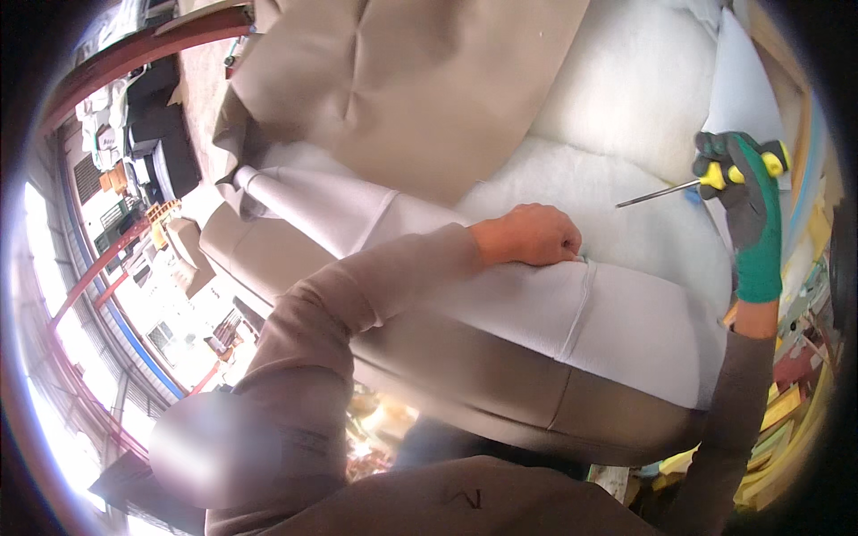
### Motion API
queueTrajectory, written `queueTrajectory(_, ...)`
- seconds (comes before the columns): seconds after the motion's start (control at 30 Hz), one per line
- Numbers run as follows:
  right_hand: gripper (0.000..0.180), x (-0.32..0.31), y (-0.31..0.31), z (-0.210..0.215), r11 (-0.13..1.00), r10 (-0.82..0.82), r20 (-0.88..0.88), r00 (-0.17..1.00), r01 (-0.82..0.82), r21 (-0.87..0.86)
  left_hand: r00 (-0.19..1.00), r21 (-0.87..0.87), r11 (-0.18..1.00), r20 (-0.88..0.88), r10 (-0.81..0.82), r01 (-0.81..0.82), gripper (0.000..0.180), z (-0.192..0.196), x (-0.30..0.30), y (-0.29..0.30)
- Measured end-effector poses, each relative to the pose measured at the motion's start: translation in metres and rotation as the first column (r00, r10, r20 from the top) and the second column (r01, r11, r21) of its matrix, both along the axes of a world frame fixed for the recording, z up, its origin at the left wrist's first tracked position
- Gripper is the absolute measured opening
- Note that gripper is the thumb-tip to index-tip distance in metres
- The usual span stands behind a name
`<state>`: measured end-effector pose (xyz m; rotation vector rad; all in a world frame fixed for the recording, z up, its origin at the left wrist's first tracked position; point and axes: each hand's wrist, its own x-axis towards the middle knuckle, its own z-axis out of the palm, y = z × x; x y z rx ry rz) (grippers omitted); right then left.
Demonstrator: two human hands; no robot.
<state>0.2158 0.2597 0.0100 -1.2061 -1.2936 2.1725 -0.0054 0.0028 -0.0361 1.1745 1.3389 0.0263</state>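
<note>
A brown upholstery cover is wrapped over a padded piece of furniture, its edge turned back so that the pale underside and a seam show. My bare left hand is closed in a fist at the folded edge, gripping the cover beside the seam. White wadding lies exposed just beyond it. In a green and grey glove, my right hand is wrapped round a screwdriver with a yellow and black handle. Its thin metal shaft points left above the wadding, apart from my left hand.
Another large brown sheet of the cover spreads across the far side. Yellow pieces are heaped at the lower right. Beyond the furniture on the left are a red metal beam, dark boxy items and a bright window wall.
</note>
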Motion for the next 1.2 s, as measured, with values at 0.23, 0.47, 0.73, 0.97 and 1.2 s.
queueTrajectory(0.23, 0.03, 0.092, -0.007, 0.122, 0.815, -0.024, 0.326, 0.945, -0.171, 0.554, 0.68, 0.328, 0.927, -0.723, 0.123, 0.181, 0.042, 0.006, -0.096, -0.03)
queueTrajectory(0.47, 0.035, 0.263, -0.102, 0.192, 0.595, -0.544, 0.363, 0.756, 0.043, 0.803, 0.39, 0.041, 0.933, -0.914, -0.108, 0.357, 0.021, -0.029, -0.149, -0.025)
queueTrajectory(0.73, 0.03, 0.466, -0.323, 0.123, 0.82, -0.551, 0.765, 0.332, 0.043, 0.571, 0.347, 0.777, 0.572, -0.477, 0.807, -0.263, 0.049, 0.089, -0.328, 0.086)
queueTrajectory(0.97, 0.025, 0.491, -0.6, 0.009, 0.914, -0.309, 0.907, 0.287, 0.352, 0.201, 0.937, 0.743, 0.669, -0.252, 0.243, 0.026, 0.025, 0.154, -0.107, 0.009)
queueTrajectory(1.2, 0.046, 0.448, -0.687, 0.005, 0.719, 0.278, 0.819, 0.502, 0.457, -0.524, 0.984, 0.57, 0.821, -0.122, 0.13, -0.038, 0.028, 0.171, 0.033, -0.08)
